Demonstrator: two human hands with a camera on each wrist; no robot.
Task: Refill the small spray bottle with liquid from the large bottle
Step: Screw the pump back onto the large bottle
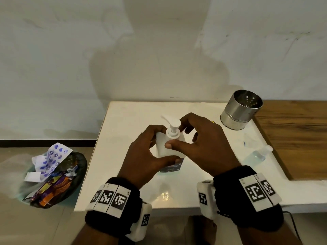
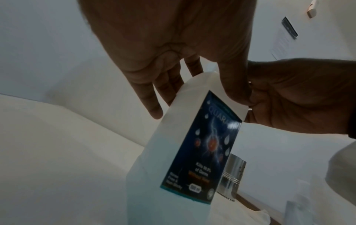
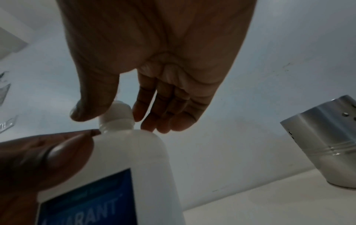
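Observation:
The large white pump bottle [image 1: 165, 151] with a dark blue label [image 2: 208, 146] stands upright mid-table. My left hand [image 1: 160, 145] grips its body, thumb across the front and fingers behind. My right hand [image 1: 177, 137] is at the neck: thumb and fingers pinch the white pump collar [image 3: 117, 120] from both sides, under the pump head [image 1: 174, 123]. The small clear spray bottle [image 1: 259, 154] lies on its side near the table's right edge, away from both hands.
A perforated steel cup [image 1: 241, 110] stands at the back right of the white table [image 1: 123, 174]. A wooden surface [image 1: 292, 135] adjoins on the right. A bin full of wrappers [image 1: 53, 175] sits on the floor to the left.

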